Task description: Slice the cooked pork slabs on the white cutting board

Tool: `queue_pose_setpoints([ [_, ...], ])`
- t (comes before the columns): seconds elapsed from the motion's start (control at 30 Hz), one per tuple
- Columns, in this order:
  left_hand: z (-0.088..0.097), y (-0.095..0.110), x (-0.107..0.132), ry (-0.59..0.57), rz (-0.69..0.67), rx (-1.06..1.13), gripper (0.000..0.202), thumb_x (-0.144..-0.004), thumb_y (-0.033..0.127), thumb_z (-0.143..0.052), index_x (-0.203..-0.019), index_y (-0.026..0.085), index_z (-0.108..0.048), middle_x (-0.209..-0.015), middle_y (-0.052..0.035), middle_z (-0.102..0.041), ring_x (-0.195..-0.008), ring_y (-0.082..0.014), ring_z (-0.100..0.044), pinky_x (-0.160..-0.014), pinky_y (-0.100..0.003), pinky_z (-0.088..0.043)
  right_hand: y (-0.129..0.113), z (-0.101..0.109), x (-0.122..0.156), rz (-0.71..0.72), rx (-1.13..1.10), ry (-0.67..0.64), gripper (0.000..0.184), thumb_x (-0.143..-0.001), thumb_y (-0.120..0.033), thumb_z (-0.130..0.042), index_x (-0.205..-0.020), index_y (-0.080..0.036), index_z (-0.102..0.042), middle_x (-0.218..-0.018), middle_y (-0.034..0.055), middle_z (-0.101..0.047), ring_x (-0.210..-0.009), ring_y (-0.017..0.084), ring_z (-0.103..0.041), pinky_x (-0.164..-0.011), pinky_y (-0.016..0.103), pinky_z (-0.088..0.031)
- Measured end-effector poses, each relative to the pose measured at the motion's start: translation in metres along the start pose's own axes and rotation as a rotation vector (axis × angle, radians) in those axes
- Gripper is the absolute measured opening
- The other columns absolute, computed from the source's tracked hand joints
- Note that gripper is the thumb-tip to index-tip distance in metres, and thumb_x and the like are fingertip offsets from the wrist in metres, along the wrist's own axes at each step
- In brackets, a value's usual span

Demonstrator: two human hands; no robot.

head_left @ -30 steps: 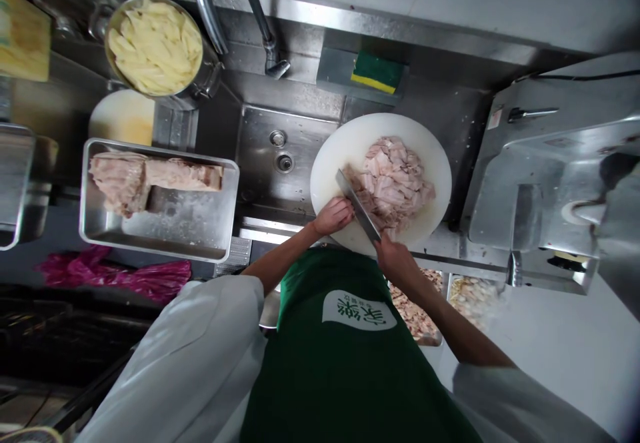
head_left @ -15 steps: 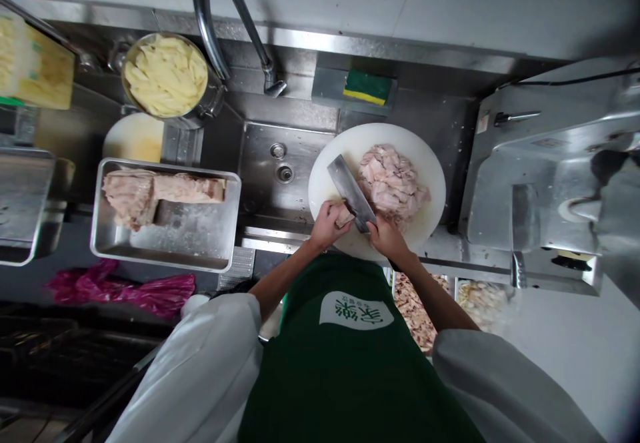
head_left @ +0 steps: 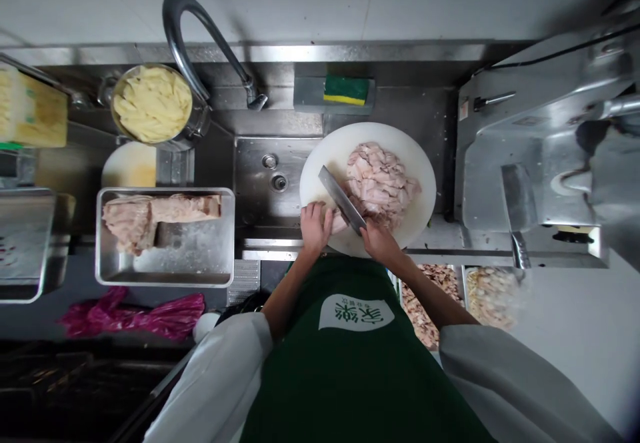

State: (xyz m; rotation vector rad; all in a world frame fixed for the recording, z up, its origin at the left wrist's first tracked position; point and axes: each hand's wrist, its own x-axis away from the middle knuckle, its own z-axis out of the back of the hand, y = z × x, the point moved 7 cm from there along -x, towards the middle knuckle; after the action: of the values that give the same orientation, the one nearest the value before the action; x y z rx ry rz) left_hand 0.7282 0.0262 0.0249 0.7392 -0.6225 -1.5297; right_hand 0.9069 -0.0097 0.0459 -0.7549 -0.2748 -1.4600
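Observation:
A round white cutting board (head_left: 350, 139) lies over the right side of the sink and carries a pile of pale sliced meat (head_left: 380, 179). My right hand (head_left: 379, 239) grips the handle of a cleaver (head_left: 341, 199), whose blade slants across the board's near left part. My left hand (head_left: 315, 224) is curled on a small piece of meat (head_left: 338, 221) just left of the blade, fingers pressed down on it.
A steel tray (head_left: 200, 263) holding slabs of meat sits at left, a pot of pale strips (head_left: 151, 103) behind it. A faucet (head_left: 200, 43), a sponge (head_left: 346, 89), and a steel machine (head_left: 540, 156) at right surround the board. Bins of chopped meat (head_left: 430, 296) sit below the counter.
The view tilted downward a little. The cleaver swung from the pile's edge to the board's left part, and my left hand shifted onto a small piece beside the blade.

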Motion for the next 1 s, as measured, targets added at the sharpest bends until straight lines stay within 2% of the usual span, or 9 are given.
queue_pose_setpoints([
  [0.07,-0.008,0.004,0.007,-0.022,-0.198,-0.006,0.028,-0.095,0.042,-0.055,-0.11,0.019,-0.063,-0.113,-0.0133,-0.062,-0.109,-0.0253,-0.058,-0.095,-0.042,-0.049,-0.003,-0.002,0.003,-0.014,0.025,-0.029,0.032,-0.104,-0.028,-0.03,-0.121,-0.009,-0.051,-0.102,0.0173,-0.071,-0.095,0.025,-0.068,-0.08,0.031,-0.044],
  [0.13,-0.017,0.003,0.015,-0.028,-0.315,0.0,0.026,-0.094,0.039,-0.057,-0.11,0.019,-0.064,-0.111,-0.0123,-0.061,-0.107,-0.0239,-0.058,-0.092,-0.041,-0.05,-0.006,-0.004,0.007,-0.016,0.06,-0.04,0.036,-0.105,-0.028,-0.028,-0.125,-0.008,-0.049,-0.103,0.0186,-0.071,-0.095,0.025,-0.069,-0.08,0.031,-0.045],
  [0.3,-0.019,-0.014,0.02,0.119,-0.325,0.015,0.023,-0.09,0.035,-0.061,-0.107,0.019,-0.064,-0.105,-0.0121,-0.062,-0.103,-0.025,-0.059,-0.091,-0.046,-0.049,-0.006,-0.014,0.017,0.002,0.09,-0.043,0.049,-0.104,-0.029,-0.025,-0.144,-0.002,-0.034,-0.1,0.0207,-0.072,-0.092,0.029,-0.07,-0.078,0.034,-0.048],
  [0.37,-0.022,-0.014,0.019,0.071,-0.408,0.027,0.016,-0.091,0.031,-0.059,-0.101,0.02,-0.065,-0.103,-0.011,-0.065,-0.099,-0.0238,-0.06,-0.091,-0.046,-0.05,-0.006,-0.017,0.018,0.011,0.079,-0.05,0.051,-0.103,-0.026,-0.027,-0.146,0.001,-0.031,-0.101,0.0217,-0.072,-0.092,0.029,-0.07,-0.078,0.034,-0.048],
  [0.43,-0.026,-0.013,0.019,-0.002,-0.49,0.037,0.013,-0.092,0.029,-0.056,-0.097,0.021,-0.066,-0.101,-0.0106,-0.067,-0.096,-0.0224,-0.062,-0.088,-0.045,-0.051,-0.006,-0.017,0.021,0.019,0.078,-0.057,0.048,-0.102,-0.023,-0.029,-0.143,0.0,-0.036,-0.102,0.0224,-0.071,-0.094,0.03,-0.07,-0.078,0.034,-0.047],
  [0.57,-0.034,-0.018,0.015,-0.077,-0.472,0.029,0.015,-0.092,0.031,-0.055,-0.095,0.022,-0.067,-0.1,-0.0112,-0.069,-0.095,-0.0228,-0.064,-0.086,-0.046,-0.053,-0.012,-0.01,0.048,0.019,0.1,-0.059,0.039,-0.101,-0.019,-0.029,-0.132,-0.007,-0.048,-0.102,0.0195,-0.072,-0.091,0.028,-0.07,-0.075,0.033,-0.046],
  [0.7,-0.039,-0.017,0.014,-0.099,-0.476,0.001,0.015,-0.092,0.03,-0.054,-0.091,0.022,-0.067,-0.092,-0.0095,-0.069,-0.093,-0.0228,-0.064,-0.084,-0.046,-0.054,-0.016,-0.004,0.081,-0.014,0.128,-0.113,0.031,-0.1,-0.016,-0.028,-0.121,-0.013,-0.052,-0.093,0.0141,-0.073,-0.084,0.025,-0.071,-0.071,0.031,-0.043],
  [0.83,-0.041,-0.016,0.013,-0.108,-0.481,-0.007,0.015,-0.092,0.029,-0.053,-0.091,0.022,-0.066,-0.093,-0.0096,-0.068,-0.093,-0.0224,-0.063,-0.084,-0.045,-0.054,-0.017,-0.001,0.086,-0.028,0.137,-0.164,0.029,-0.1,-0.014,-0.03,-0.119,-0.013,-0.051,-0.091,0.0148,-0.073,-0.085,0.026,-0.071,-0.069,0.031,-0.041],
  [1.0,-0.049,-0.022,0.012,-0.192,-0.427,0.053,0.013,-0.093,0.029,-0.055,-0.093,0.021,-0.065,-0.097,-0.0095,-0.067,-0.097,-0.0219,-0.062,-0.088,-0.046,-0.051,-0.008,-0.001,0.094,-0.052,0.141,-0.2,0.029,-0.101,-0.017,-0.028,-0.119,-0.012,-0.05,-0.09,0.0152,-0.073,-0.084,0.027,-0.071,-0.069,0.032,-0.04],
])
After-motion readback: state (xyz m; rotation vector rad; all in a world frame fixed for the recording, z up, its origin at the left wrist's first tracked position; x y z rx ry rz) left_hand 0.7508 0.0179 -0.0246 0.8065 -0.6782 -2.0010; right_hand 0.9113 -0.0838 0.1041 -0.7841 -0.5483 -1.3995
